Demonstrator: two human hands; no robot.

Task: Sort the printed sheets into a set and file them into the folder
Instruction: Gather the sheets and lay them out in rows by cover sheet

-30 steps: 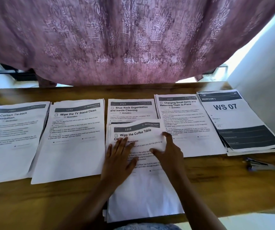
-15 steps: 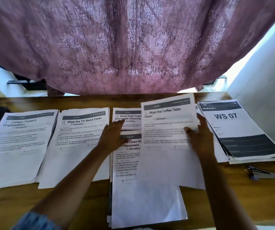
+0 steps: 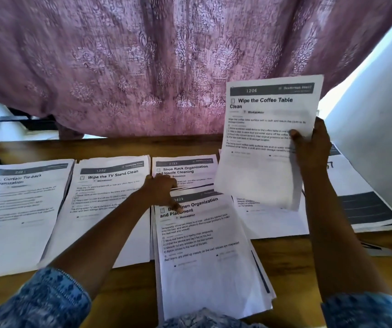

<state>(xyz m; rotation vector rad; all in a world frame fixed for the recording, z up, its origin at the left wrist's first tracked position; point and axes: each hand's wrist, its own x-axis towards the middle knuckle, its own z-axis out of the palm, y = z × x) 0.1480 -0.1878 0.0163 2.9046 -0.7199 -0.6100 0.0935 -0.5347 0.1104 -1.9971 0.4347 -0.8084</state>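
The sorting is judged to be well under way but not finished. Along the back of the table (image 3: 128, 146) several piles are laid out side by side: a curtain tie-back pile (image 3: 22, 204), a TV stand pile (image 3: 105, 209), a shoe rack pile (image 3: 185, 170), a further pile (image 3: 270, 223) partly hidden behind the lifted page, and a dark-banded pile (image 3: 368, 209) at the far right. A coffee table sheet (image 3: 266, 143) is held up off the table, above the piles, pinched at its right edge between the thumb and fingers of the right hand (image 3: 311, 147). No pile bearing its title can be seen, so a place for it is presumably yet to be chosen. The left hand (image 3: 164, 188) is laid on the top of the front stack (image 3: 214, 280), its fingertips touching the bed linen sheet (image 3: 202, 242), with nothing grasped. That stack is thick and fanned, so many sheets are taken to be unsorted. No folder can be made out in view; gathering the piles into a set and filing them are judged not yet begun.
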